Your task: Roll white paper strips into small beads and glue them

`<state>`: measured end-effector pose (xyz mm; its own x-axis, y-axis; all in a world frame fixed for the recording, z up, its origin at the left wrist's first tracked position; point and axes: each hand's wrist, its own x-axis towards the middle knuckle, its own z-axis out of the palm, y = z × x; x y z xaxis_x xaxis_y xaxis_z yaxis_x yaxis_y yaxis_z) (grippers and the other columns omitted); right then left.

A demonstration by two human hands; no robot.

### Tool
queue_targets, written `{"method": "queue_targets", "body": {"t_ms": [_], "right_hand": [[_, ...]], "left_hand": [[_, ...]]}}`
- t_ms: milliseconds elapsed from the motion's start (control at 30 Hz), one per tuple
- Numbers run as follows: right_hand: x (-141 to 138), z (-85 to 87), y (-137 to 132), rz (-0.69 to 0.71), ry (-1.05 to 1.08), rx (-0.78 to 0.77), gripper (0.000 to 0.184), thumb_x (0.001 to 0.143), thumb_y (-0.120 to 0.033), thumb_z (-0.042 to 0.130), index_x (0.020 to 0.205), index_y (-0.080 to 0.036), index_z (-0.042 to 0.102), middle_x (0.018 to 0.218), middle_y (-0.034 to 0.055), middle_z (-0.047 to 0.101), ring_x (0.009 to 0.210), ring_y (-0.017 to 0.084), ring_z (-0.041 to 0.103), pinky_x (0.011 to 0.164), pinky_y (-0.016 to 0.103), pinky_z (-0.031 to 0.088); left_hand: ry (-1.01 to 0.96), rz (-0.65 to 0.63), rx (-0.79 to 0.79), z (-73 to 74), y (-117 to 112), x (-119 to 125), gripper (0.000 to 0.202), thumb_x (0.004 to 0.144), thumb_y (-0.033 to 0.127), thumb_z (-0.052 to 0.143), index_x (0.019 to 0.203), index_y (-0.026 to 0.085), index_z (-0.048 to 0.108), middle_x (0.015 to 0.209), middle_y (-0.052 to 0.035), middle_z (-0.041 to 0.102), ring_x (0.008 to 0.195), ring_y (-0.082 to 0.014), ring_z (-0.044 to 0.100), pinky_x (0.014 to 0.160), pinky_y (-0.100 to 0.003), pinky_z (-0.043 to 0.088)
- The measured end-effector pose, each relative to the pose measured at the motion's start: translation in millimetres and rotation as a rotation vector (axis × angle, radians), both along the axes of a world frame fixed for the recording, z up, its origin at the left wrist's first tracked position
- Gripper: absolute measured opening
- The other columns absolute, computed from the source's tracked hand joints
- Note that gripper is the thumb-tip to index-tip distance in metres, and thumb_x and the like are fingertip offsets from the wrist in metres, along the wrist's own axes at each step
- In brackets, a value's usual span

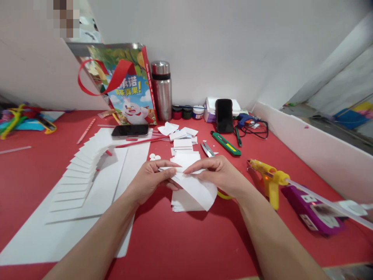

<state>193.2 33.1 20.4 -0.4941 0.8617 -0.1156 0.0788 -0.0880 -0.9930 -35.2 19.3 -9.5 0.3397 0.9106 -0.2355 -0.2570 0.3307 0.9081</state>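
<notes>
My left hand (151, 177) and my right hand (217, 173) meet over the red table (186, 237), both pinching one white sheet of paper (195, 190) that bends and hangs down between them. The fingers of both hands are closed on its upper folded edge. Under the sheet lies a small stack of white cards (182, 204). More white card pieces (183, 146) are piled just beyond my hands.
A fanned spiral of white strips (78, 175) stands on a large white sheet (43, 233) at left. A yellow glue gun (269, 179) and a purple box (311, 210) lie right. Behind are a green cutter (225, 144), scissors (207, 149), two phones, a steel flask (161, 89) and a printed bag (128, 85).
</notes>
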Motion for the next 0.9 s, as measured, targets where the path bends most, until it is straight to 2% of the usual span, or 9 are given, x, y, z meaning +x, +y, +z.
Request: {"method": "queue_targets", "body": {"t_ms": [67,133,200,233,333,467,567,800,900], "right_hand": [[5.9,4.2,1.3,-0.037,-0.002,0.035,0.022,0.076,-0.017,0.068,0.092,-0.020,0.082,0.080,0.0036,0.075,0.063,0.012,0.060,0.055,0.023,0.041],[11.5,8.1,3.3,-0.096,0.048,0.103,0.019,0.079,-0.022,0.069,0.092,-0.021,0.082,0.090,0.0057,0.077,0.077,0.016,0.066,0.065,0.026,0.047],[14.7,9.7,5.6,-0.197,0.110,0.170,0.016,0.083,-0.029,0.070,0.087,-0.021,0.082,0.096,0.0072,0.078,0.090,0.020,0.068,0.076,0.029,0.050],[15.0,9.1,6.7,-0.254,0.124,0.192,0.015,0.083,-0.032,0.071,0.083,-0.021,0.081,0.092,0.0071,0.078,0.090,0.020,0.068,0.078,0.030,0.051],[11.4,3.9,8.5,-0.384,0.104,0.192,0.017,0.079,-0.036,0.077,0.075,-0.020,0.078,0.076,0.0045,0.075,0.072,0.016,0.067,0.072,0.029,0.051],[1.7,-0.4,5.5,-0.420,0.045,0.120,0.024,0.075,-0.040,0.081,0.070,-0.018,0.076,0.070,0.0043,0.073,0.064,0.014,0.063,0.062,0.027,0.049],[-4.6,1.9,1.8,-0.447,0.000,0.122,0.028,0.071,-0.039,0.085,0.062,-0.016,0.072,0.063,0.0023,0.070,0.059,0.011,0.059,0.058,0.024,0.044],[-6.2,2.8,1.6,-0.431,0.002,0.099,0.035,0.082,-0.048,0.074,0.067,-0.015,0.073,0.068,0.0046,0.073,0.059,0.013,0.065,0.057,0.024,0.046],[-4.9,-1.1,4.2,-0.465,0.036,0.072,0.045,0.083,-0.054,0.070,0.060,-0.016,0.067,0.058,0.0033,0.068,0.050,0.012,0.060,0.051,0.024,0.044]], "left_hand": [[0.002,0.025,0.009,0.7,1.2,-0.7,0.032,0.076,0.030,0.083,0.100,0.010,0.074,0.076,-0.0072,0.078,0.059,-0.0161,0.073,0.059,-0.024,0.063],[0.011,0.043,0.019,1.5,2.3,-1.2,0.032,0.076,0.030,0.082,0.099,0.010,0.074,0.074,-0.0071,0.078,0.057,-0.0158,0.073,0.059,-0.023,0.062],[0.025,0.034,0.024,1.8,2.7,-1.3,0.029,0.077,0.030,0.082,0.095,0.009,0.074,0.070,-0.0067,0.077,0.056,-0.0158,0.073,0.058,-0.022,0.062],[0.033,0.019,0.023,1.7,2.6,-1.2,0.027,0.077,0.030,0.082,0.094,0.009,0.074,0.068,-0.0066,0.077,0.056,-0.0163,0.073,0.057,-0.022,0.062],[0.062,-0.032,0.019,0.7,1.0,0.3,0.025,0.078,0.029,0.081,0.092,0.010,0.073,0.067,-0.0072,0.077,0.058,-0.0178,0.074,0.056,-0.022,0.061],[0.073,-0.053,0.014,-0.2,-1.4,1.9,0.026,0.077,0.030,0.081,0.092,0.010,0.073,0.066,-0.0066,0.077,0.057,-0.0179,0.074,0.055,-0.021,0.061],[0.062,-0.046,0.023,-0.4,-1.6,1.5,0.025,0.078,0.031,0.080,0.092,0.011,0.073,0.064,-0.0061,0.076,0.057,-0.0178,0.074,0.055,-0.022,0.061],[0.073,-0.040,0.035,-0.3,-0.2,1.3,0.024,0.081,0.029,0.079,0.094,0.011,0.072,0.066,-0.0068,0.077,0.057,-0.0172,0.074,0.055,-0.020,0.060],[0.087,-0.053,0.030,-0.2,-1.4,1.2,0.024,0.080,0.030,0.079,0.094,0.011,0.072,0.067,-0.0070,0.077,0.058,-0.0182,0.075,0.055,-0.021,0.060]]}}
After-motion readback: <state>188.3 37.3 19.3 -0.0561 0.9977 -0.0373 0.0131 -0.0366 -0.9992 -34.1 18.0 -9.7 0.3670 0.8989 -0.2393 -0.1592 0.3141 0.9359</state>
